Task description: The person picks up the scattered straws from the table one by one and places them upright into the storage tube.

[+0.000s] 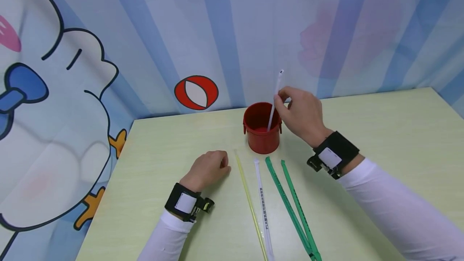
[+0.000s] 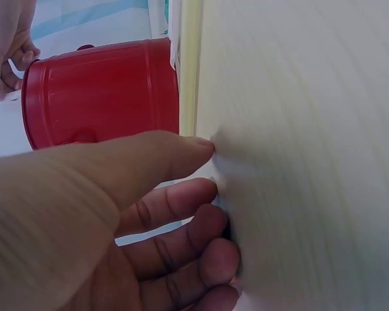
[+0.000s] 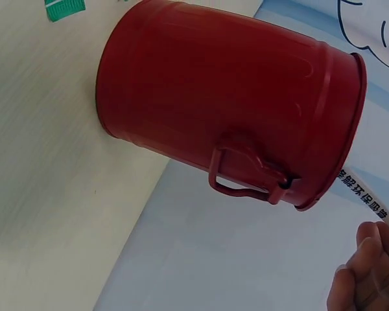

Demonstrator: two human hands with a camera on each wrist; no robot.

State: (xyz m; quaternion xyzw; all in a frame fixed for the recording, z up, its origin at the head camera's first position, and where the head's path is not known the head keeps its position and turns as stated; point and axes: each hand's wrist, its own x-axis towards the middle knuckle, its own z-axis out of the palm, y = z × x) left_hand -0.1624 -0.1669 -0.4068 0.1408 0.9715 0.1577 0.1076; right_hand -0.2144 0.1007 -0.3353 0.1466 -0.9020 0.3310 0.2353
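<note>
My right hand [image 1: 302, 112] pinches a white paper-wrapped drinking straw [image 1: 272, 112] between thumb and fingertips. The straw stands slightly tilted, its lower end inside a red bucket [image 1: 264, 142] and its top rising above the hand. Dark printed characters show on the wrapper in the right wrist view, beside the bucket's rim. My left hand [image 1: 206, 169] rests on the table left of the bucket, fingers loosely curled around nothing, fingertips at the tabletop. Close to it lies a yellow straw [image 1: 248, 196], with another white wrapped straw [image 1: 263, 204] alongside.
Two green wrapped straws [image 1: 290, 208] lie to the right of the white one, nearly meeting at their near ends. The pale wooden table [image 1: 377, 132] ends at a blue striped cloth backdrop [image 1: 250, 31] close behind the bucket. Small loop handles sit on the bucket's sides.
</note>
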